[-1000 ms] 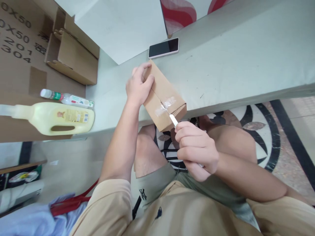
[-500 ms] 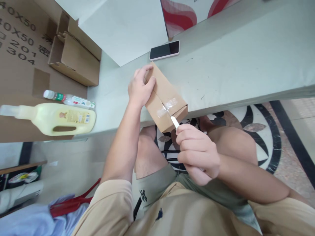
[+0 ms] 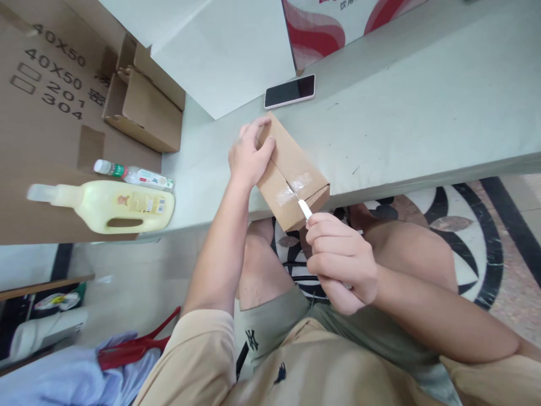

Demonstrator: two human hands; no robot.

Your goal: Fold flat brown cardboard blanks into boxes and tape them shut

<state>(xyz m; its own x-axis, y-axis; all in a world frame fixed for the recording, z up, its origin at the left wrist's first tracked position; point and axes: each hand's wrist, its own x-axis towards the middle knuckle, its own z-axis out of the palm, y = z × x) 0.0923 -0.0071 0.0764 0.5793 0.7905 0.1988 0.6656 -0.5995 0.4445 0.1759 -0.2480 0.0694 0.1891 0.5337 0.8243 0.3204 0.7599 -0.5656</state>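
A small brown cardboard box [image 3: 291,169] lies at the near edge of the pale green table [image 3: 401,113], its flaps sealed with clear tape. My left hand [image 3: 249,155] is closed over the box's far end and presses it down. My right hand [image 3: 342,259] is closed on a small white knife [image 3: 305,210], whose tip touches the taped seam at the box's near end. My bare knees show below the table's edge.
A phone [image 3: 289,91] lies face up behind the box. At the left are an open cardboard box [image 3: 143,107], a pale yellow jug [image 3: 114,206] and a small bottle [image 3: 135,175] on their sides. A large white box [image 3: 220,51] and a red-and-white carton [image 3: 333,28] stand at the back.
The knife tip stays at the taped seam and both hands keep their grips. The view has shifted slightly, so everything sits a little further right in the picture.
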